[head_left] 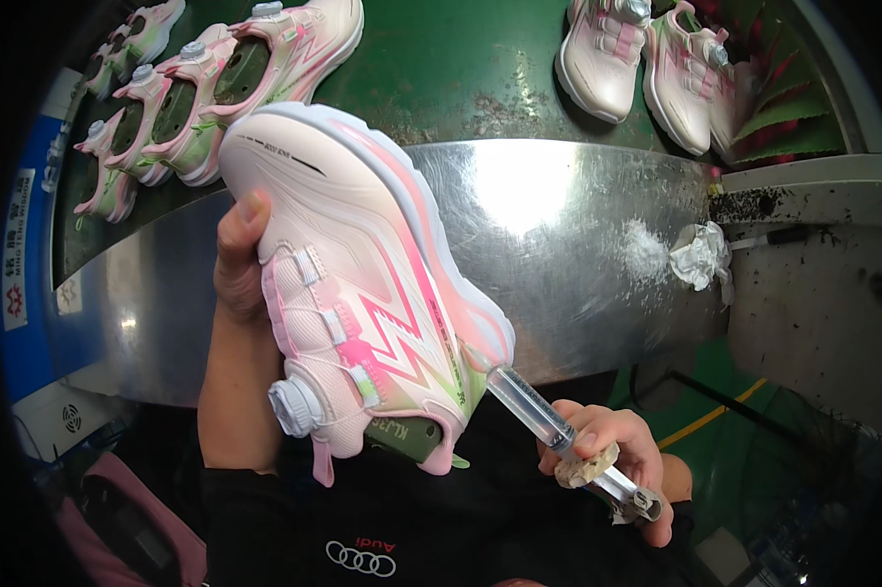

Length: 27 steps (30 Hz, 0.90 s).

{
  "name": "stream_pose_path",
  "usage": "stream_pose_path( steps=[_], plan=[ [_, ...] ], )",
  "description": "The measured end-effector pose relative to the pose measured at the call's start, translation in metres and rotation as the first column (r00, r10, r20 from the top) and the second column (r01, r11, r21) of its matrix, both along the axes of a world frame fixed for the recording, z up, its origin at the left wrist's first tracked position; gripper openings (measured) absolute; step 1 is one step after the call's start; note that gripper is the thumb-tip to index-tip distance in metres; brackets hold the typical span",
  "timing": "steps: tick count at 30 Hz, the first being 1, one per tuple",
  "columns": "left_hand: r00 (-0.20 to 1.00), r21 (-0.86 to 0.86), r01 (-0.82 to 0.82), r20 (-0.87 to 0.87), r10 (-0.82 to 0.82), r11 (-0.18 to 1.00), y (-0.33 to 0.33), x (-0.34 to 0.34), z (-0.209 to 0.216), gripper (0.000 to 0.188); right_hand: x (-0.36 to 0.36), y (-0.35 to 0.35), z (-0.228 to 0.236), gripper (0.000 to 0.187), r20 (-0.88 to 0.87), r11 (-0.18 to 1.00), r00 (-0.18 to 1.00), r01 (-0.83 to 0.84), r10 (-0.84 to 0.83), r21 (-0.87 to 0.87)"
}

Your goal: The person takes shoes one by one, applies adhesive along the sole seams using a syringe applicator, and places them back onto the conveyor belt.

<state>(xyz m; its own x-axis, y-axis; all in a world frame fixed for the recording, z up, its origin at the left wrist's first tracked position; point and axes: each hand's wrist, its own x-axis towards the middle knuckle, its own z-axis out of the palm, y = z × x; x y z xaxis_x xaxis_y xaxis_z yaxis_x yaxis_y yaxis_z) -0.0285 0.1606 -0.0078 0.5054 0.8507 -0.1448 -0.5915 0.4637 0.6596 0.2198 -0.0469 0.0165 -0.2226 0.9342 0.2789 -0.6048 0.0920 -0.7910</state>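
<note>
A pink and white sneaker (348, 245) with a green-tinted heel is held up in front of me, toe pointing away and side turned to view. My left hand (240, 249) is closed round it near the toe, thumb on the upper; its other fingers are hidden behind. A clear plastic syringe (531, 406) is gripped in my right hand (612, 440). Its tip meets the sneaker near the heel, along the line between upper and sole; whether it touches I cannot tell. Off-white wrapping covers the syringe's finger flange. A ridged dial (296, 406) sits on the sneaker's tongue.
Below the sneaker lies a shiny metal plate (578, 284) before a green belt (451, 78). Several similar sneakers (250, 68) stand at the far left, more (612, 59) at the far right. White crumbs (644, 252) and a crumpled white wad (700, 256) lie on the right.
</note>
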Motion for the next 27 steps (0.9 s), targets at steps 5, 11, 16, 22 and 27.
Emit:
stream_pose_path(
  steps=[5,11,16,22,27],
  plan=[
    [0.999,-0.032,0.021,0.026,-0.021,0.999,0.004,-0.002,-0.001,0.059,0.001,-0.013,-0.002,0.100,0.043,0.999,0.998,0.038,-0.036,-0.038],
    [0.999,0.006,0.006,-0.042,-0.006,1.000,0.011,-0.006,-0.008,0.056,0.003,-0.028,-0.008,0.098,0.061,0.993,0.994,0.094,-0.090,-0.067],
    [0.980,-0.010,-0.084,-0.180,0.080,0.996,0.013,-0.013,-0.013,0.052,0.006,-0.032,-0.016,0.097,0.065,0.992,0.991,0.117,-0.114,-0.039],
    [0.984,-0.082,-0.107,-0.155,0.093,0.991,0.006,0.003,-0.008,0.052,0.005,-0.033,-0.024,0.096,0.064,0.991,0.989,0.134,-0.133,-0.012],
    [0.989,-0.108,-0.091,-0.128,0.077,0.990,0.006,0.005,-0.001,0.052,0.007,-0.031,-0.028,0.095,0.062,0.991,0.989,0.134,-0.134,0.007]
  ],
)
